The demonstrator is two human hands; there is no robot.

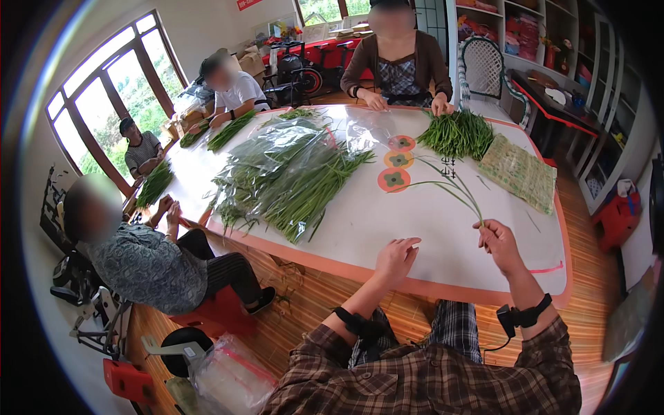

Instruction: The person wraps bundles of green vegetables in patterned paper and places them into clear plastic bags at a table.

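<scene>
Between the fingers of my right hand are a few long green stalks, gripped at one end and fanning out to the left over the white tabletop. My left hand is held above the table's near edge, fingers apart, with nothing in it. Left of it lies a big heap of green stalks, partly covered by clear plastic film. Three round prints with dark flower shapes mark the tabletop beyond my hands.
Across the table a person touches a green bundle beside a folded patterned cloth. Three other people sit along the left, one on a red stool. Clear plastic bags lie at lower left. A white chair stands beyond the table.
</scene>
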